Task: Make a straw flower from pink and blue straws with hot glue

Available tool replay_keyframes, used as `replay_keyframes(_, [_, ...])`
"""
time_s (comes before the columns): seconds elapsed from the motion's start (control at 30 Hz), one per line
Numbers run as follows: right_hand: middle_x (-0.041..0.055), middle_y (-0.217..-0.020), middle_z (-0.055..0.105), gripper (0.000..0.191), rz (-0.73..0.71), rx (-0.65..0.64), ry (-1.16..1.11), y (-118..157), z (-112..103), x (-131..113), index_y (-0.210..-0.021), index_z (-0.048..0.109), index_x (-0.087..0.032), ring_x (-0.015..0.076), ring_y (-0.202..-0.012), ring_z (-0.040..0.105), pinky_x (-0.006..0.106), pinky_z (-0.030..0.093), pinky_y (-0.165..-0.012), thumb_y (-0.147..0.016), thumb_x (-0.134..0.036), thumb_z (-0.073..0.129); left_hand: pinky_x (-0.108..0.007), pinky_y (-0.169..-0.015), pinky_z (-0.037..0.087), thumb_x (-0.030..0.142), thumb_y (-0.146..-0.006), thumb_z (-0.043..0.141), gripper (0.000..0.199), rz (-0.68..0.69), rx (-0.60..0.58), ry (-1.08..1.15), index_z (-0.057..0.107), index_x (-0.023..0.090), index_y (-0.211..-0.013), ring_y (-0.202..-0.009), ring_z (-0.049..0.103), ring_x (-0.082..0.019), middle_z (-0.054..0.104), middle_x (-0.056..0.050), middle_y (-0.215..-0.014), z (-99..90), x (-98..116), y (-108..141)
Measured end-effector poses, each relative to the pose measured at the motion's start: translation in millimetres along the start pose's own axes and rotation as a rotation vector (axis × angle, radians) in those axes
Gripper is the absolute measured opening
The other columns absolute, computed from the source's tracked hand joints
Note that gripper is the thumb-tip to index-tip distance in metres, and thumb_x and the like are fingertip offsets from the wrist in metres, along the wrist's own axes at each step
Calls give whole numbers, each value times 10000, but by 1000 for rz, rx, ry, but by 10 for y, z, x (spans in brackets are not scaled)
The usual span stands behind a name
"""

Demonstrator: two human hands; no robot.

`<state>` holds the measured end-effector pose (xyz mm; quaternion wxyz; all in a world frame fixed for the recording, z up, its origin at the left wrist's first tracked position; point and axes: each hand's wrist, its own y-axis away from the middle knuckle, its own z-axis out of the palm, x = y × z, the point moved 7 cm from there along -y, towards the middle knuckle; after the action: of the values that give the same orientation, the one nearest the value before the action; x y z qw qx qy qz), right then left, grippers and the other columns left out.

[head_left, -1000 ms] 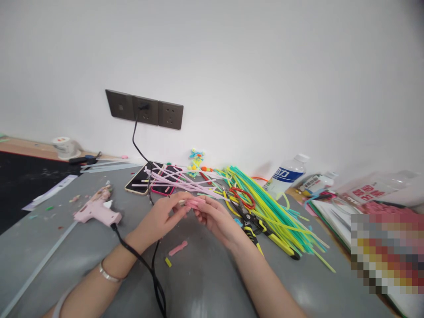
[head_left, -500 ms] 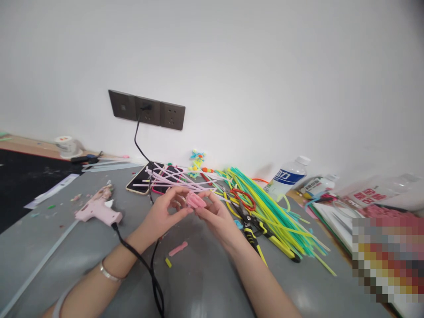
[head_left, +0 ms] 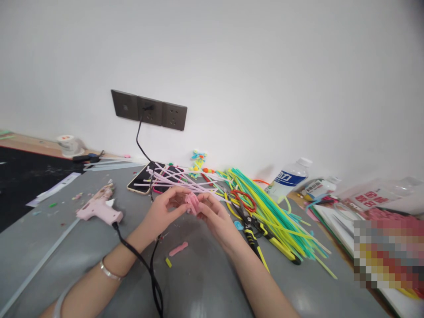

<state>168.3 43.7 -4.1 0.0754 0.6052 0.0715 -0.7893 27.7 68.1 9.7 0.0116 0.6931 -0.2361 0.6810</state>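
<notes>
A small pink bundle of folded pipe cleaner [head_left: 192, 203] is held up between both hands above the grey table. My left hand [head_left: 168, 207] pinches its left side with thumb and fingers. On the other side, my right hand [head_left: 212, 214] has thumb and fingertips closed on it. Its exact shape is partly covered by the fingers. Below the hands, a short pink piece [head_left: 179, 249] and a small yellow piece [head_left: 168, 263] lie on the table. Just right of my right hand are black-and-yellow pliers [head_left: 253, 240], with their jaws among the stems.
A pink glue gun [head_left: 99, 211] lies at left, its black cord [head_left: 139, 256] running under my left forearm. Green and yellow pipe cleaners [head_left: 274, 216] are heaped at right, lilac ones [head_left: 175, 179] behind my hands over phones [head_left: 141, 181]. A bottle [head_left: 289, 179] stands near the wall.
The pink bundle has been turned between my fingers, now looking narrower and more upright. Both hands stay in about the same place; the camera view has shifted slightly.
</notes>
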Motion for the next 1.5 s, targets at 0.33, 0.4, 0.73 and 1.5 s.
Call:
replay_keyframes(0.33, [53, -959, 697, 274, -144, 50, 74, -45, -56, -76, -965, 670, -213, 188, -831, 633, 325, 486, -782, -766, -373, 769, -260, -675, 544, 250, -792, 678, 114, 33, 90, -141, 672, 168, -871, -777, 667, -171, 709, -44, -854, -59, 76, -17])
replay_keyframes(0.4, [60, -956, 708, 234, -193, 81, 172, -36, -72, -116, -954, 691, -208, 194, -824, 637, 320, 486, -751, -779, -354, 748, -256, -680, 539, 228, -806, 657, 78, 52, 67, -176, 695, 169, -839, -764, 669, -165, 722, -40, -836, -48, 95, -18])
replay_keyframes(0.73, [52, -955, 735, 118, -409, 184, 524, 35, -98, -265, -917, 724, -232, 216, -893, 631, 344, 445, -800, -803, -221, 693, -239, -630, 522, 166, -789, 695, 51, 199, 135, -234, 741, 184, -799, -769, 682, -171, 746, -47, -811, -121, 113, 2])
replay_keyframes(1.5, [45, -919, 733, 133, -564, 217, 639, 118, -1, -397, -915, 700, -243, 217, -887, 656, 357, 495, -826, -824, -164, 642, -219, -571, 447, 149, -819, 708, 71, 387, 183, -378, 751, 205, -817, -694, 574, -129, 662, -10, -745, -102, 352, 46])
